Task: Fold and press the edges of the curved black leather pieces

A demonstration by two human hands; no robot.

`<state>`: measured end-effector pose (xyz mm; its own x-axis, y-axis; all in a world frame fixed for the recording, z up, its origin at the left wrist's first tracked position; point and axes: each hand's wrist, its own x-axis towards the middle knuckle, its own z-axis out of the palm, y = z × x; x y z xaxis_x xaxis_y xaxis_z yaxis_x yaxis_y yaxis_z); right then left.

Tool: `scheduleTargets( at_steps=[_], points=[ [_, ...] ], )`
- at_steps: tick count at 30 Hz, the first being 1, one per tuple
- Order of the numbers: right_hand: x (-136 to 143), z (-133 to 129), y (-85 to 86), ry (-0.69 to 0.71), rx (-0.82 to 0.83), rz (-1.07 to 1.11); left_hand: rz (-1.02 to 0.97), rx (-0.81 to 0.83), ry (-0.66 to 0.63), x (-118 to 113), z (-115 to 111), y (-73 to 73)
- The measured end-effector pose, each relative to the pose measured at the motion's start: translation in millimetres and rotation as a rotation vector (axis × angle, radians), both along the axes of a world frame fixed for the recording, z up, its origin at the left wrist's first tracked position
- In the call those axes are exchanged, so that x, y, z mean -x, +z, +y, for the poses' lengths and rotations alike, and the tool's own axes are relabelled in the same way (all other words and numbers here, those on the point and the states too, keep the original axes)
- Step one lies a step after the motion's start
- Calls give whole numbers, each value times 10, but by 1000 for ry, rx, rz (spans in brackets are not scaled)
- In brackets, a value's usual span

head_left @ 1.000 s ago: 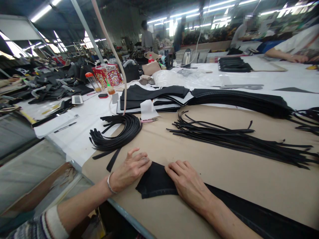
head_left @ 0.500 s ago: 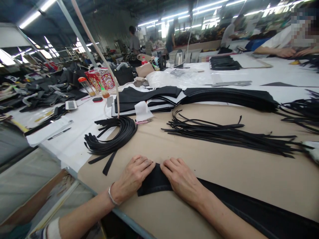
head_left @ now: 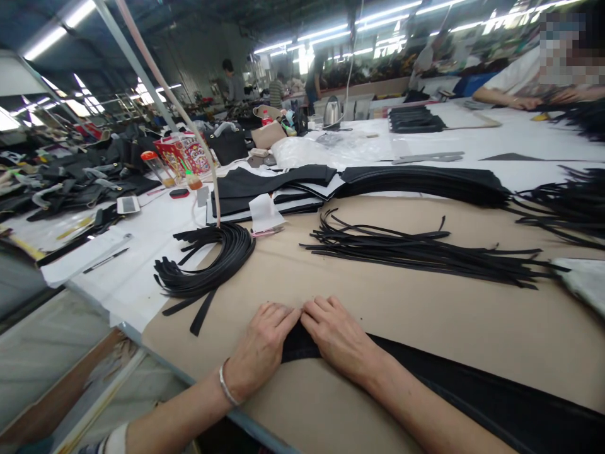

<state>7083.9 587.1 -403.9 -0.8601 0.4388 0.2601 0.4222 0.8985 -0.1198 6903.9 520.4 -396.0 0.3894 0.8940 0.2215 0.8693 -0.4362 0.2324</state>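
A long black panel of leather-like material [head_left: 449, 372] lies across the tan work surface, running from under my hands to the right edge. My left hand [head_left: 268, 340], with a bracelet at the wrist, grips the panel's far edge near its left end, fingers closed. Right beside it, my right hand [head_left: 333, 334] pinches the same edge, and the fingertips of both hands nearly touch. What lies directly beneath the fingers is hidden. Beyond my hands rest a curved bundle of black strips [head_left: 236, 252] and a loose spread of thin black strips [head_left: 425, 255].
Stacked black panels [head_left: 425, 183] lie at the back of the tan sheet [head_left: 265, 277]. Pink-handled snips [head_left: 268, 232] sit by a white paper piece [head_left: 265, 213]. A hose [head_left: 189, 113] hangs down at left. Across the table, a co-worker's hands [head_left: 529, 102] handle black strips.
My left hand has slid right along the panel's edge, closing the gap to my right hand and covering the panel's left end. The camera view has shifted slightly.
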Motion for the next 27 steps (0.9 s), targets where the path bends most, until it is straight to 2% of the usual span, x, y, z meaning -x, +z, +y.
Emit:
scheduleTargets(
  at_steps=[4,9,19,27],
  points=[
    [-98,37,-11,45,-48,-9,-14,51,13,-2,-2,-81],
    [-306,78,-34,68,-85,-12,10,71,7,13,-9,-80],
    [-698,19,38,26,-75,-74,144,36,-11,-12,-12,-72],
    [-952,-30,13,-5,-78,-84,232,-10,-40,-34,6,-65]
  ],
)
